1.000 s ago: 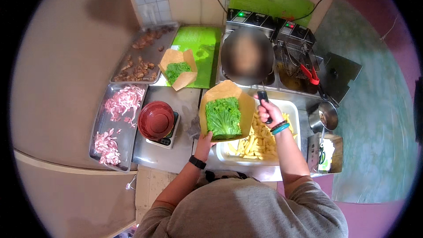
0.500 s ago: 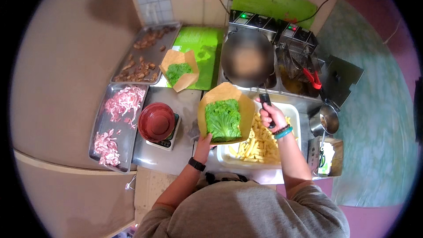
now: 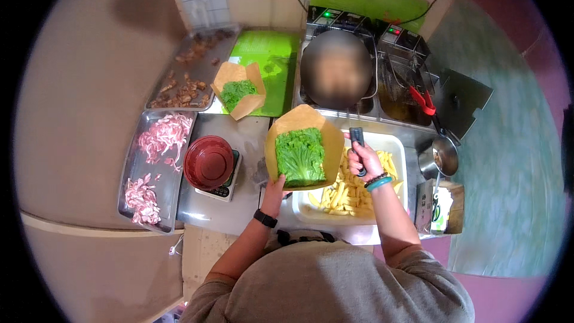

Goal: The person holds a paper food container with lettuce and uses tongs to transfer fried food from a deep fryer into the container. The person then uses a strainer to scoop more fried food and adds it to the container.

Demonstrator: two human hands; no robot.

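My left hand (image 3: 274, 195) grips the lower edge of an open brown kraft paper box (image 3: 299, 116), tilted so that its inside shows. Green lettuce leaves (image 3: 301, 157) line it. My right hand (image 3: 365, 161) is closed around the black handle (image 3: 357, 136) of a tool with thin metal rods. The rods point away toward the left fryer (image 3: 376, 110), where a round blurred patch hides the tool's far end and whatever it carries. Beneath both hands stands a white tub (image 3: 310, 216) of cut, pale yellow fries (image 3: 342, 196).
A second lettuce-lined paper box (image 3: 254, 72) stands on a green board (image 3: 278, 54). Trays of browned pieces (image 3: 187, 91) and raw pink meat strips (image 3: 164, 135) lie left, beside a red bowl (image 3: 208, 161) on a scale (image 3: 229, 190). Right are red-handled tongs (image 3: 423, 101) and a steel pot (image 3: 428, 164).
The whole view has shifted slightly, moving the scene up and left. Both hands keep their holds on the paper box and the black-handled tool.
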